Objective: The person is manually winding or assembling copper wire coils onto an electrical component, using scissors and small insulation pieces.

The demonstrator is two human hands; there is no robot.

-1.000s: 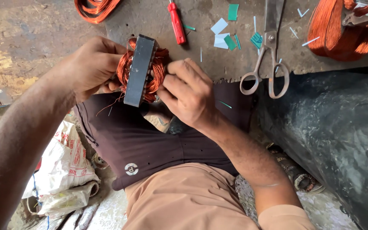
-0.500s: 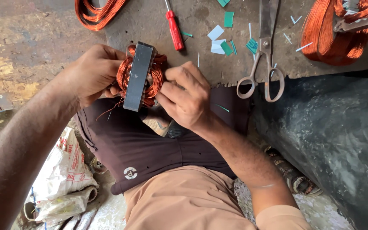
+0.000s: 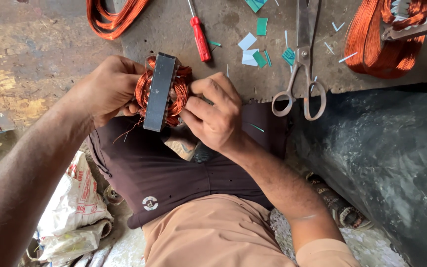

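Observation:
A motor stator (image 3: 160,91), a dark grey steel block with copper wire coils bulging from both faces, is held edge-up above my lap at the front edge of a worn workbench (image 3: 35,64). My left hand (image 3: 107,89) grips its left side. My right hand (image 3: 213,111) pinches the copper winding on its right face with thumb and fingers. A thin loose strand of wire hangs below the stator on the left.
On the bench lie a red-handled screwdriver (image 3: 199,37), steel scissors (image 3: 301,74), green and white insulation paper scraps (image 3: 255,47), a copper wire loop (image 3: 112,17) at the back and another wound coil (image 3: 389,37) at the right. Black plastic sheet (image 3: 386,163) right; white sacks (image 3: 77,207) lower left.
The view has shifted slightly, so the bench items sit higher in frame. Both hands keep hold of the stator; my right fingers have shifted a little on the winding.

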